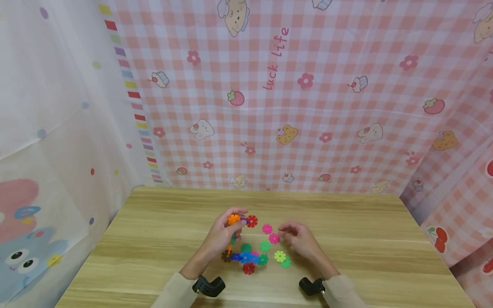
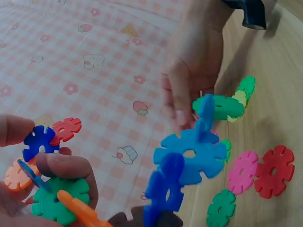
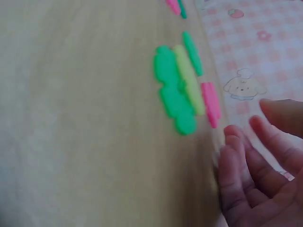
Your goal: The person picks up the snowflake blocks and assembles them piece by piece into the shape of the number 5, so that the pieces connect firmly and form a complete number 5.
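A: What have your fingers got?

B: Your left hand grasps one end of the disc chain, which bends back toward you over the tabletop. Your right hand's fingers curve loosely, empty, beside a pink disc.

A: And the step?

B: Probably picking another disc; next you'd pinch one and match its slots to the chain's.

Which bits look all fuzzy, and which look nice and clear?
Right wrist view: the yellow disc is fuzzy, its edges smeared; left wrist view: the right hand looks soft, the light blue disc crisper; head view: the checked cloth looks clear.
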